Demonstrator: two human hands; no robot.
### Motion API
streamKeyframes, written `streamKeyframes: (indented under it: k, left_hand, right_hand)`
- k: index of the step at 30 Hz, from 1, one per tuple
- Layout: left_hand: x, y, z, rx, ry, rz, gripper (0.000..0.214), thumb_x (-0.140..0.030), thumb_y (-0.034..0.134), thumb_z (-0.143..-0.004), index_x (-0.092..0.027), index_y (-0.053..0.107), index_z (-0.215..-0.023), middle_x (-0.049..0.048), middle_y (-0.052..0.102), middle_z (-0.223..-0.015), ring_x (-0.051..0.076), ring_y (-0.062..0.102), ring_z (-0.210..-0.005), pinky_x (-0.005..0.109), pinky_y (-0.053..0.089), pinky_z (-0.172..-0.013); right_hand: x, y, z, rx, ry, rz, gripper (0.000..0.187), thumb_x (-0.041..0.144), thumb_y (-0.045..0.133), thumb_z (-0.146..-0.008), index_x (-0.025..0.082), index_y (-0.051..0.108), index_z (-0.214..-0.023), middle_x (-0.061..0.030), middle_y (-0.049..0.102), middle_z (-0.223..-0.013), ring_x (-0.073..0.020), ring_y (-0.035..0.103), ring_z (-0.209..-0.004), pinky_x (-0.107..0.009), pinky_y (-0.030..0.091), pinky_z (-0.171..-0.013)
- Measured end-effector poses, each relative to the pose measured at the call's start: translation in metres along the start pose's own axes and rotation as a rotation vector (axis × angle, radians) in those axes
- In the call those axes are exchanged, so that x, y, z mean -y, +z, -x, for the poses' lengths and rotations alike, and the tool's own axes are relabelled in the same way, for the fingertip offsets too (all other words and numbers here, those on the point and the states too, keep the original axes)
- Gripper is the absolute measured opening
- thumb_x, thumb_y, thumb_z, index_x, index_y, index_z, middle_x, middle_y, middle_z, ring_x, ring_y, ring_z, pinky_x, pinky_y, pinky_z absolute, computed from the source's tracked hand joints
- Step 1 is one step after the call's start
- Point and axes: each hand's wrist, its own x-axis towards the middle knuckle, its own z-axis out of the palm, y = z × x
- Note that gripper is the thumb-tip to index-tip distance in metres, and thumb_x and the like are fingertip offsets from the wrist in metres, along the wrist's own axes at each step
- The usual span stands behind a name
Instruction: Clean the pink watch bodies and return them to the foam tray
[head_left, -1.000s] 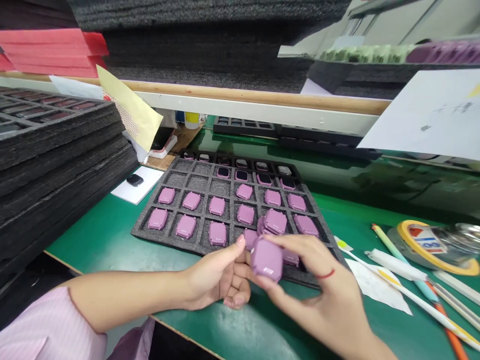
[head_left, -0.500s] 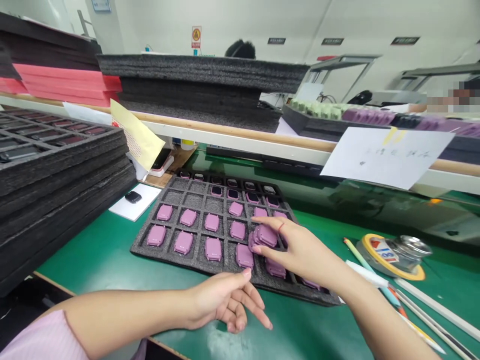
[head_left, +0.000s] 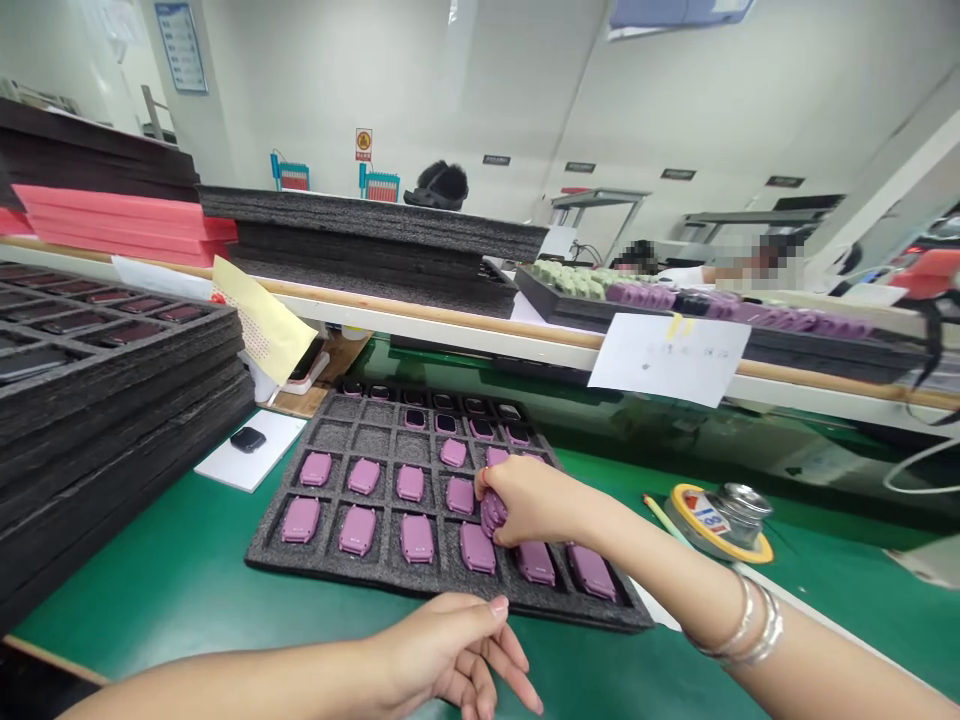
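Note:
My right hand [head_left: 536, 500] pinches a lilac watch-like device [head_left: 492, 514] low over the dark grey foam tray [head_left: 300, 558], and its fingers hide most of that device. Rows of similar lilac devices [head_left: 416, 538] lie in the tray's square pockets, while darker screen-side pieces [head_left: 445, 423] sit in the far rows. My left hand [head_left: 457, 650] is just off the tray's front edge, with its fingers apart and nothing in them. Its fingertips are close to the tray's rim without clearly touching it.
A tall stack of foam trays [head_left: 112, 420] rises on the left, beside a white card with a black device [head_left: 247, 439]. A tape roll and metal jar [head_left: 720, 522] stand on the green bench mat at right. A shelf [head_left: 450, 325] runs behind.
My right hand has moved from lifting a device in front of the tray to pinching one down at the tray. My left hand's fingers have spread, and the view has tilted upward.

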Motion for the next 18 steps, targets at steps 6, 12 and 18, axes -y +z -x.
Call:
streamKeyframes:
  k: [6, 12, 18]
  left_hand:
    - [0.004, -0.002, -0.005, 0.066, 0.014, -0.035, 0.08, -0.091, 0.069, -0.046, -0.016, 0.059, -0.072, 0.0081, 0.072, -0.072, 0.009, 0.049, -0.044, 0.024, 0.034, -0.044]
    - [0.008, -0.003, -0.009, 0.104, 0.02, -0.105, 0.08, -0.093, 0.068, -0.042, -0.018, 0.061, -0.068, 0.0034, 0.067, -0.069, 0.008, 0.045, -0.047, 0.025, 0.032, -0.049]
    - [0.026, -0.016, -0.034, 0.118, 0.157, -0.178, 0.073, -0.089, 0.07, -0.055, -0.017, 0.062, -0.062, -0.003, 0.049, -0.055, 0.008, 0.036, -0.048, 0.024, 0.023, -0.047]
  right_hand:
    - [0.003, -0.01, -0.006, 0.024, -0.025, 0.037, 0.043, 0.021, 0.082, -0.055, 0.016, 0.076, -0.097, -0.0095, 0.076, -0.082, -0.0307, 0.072, -0.082, -0.031, 0.047, -0.063]
    - [0.018, -0.026, -0.041, -0.112, -0.042, 0.033, 0.032, 0.034, 0.075, -0.086, 0.016, 0.068, -0.111, -0.0041, 0.072, -0.095, -0.0206, 0.069, -0.09, -0.039, 0.055, -0.085]
    - [0.031, -0.009, -0.094, -0.211, -0.047, -0.029, 0.032, 0.038, 0.066, -0.096, 0.015, 0.065, -0.118, -0.0069, 0.07, -0.111, -0.0208, 0.069, -0.099, -0.043, 0.057, -0.09]
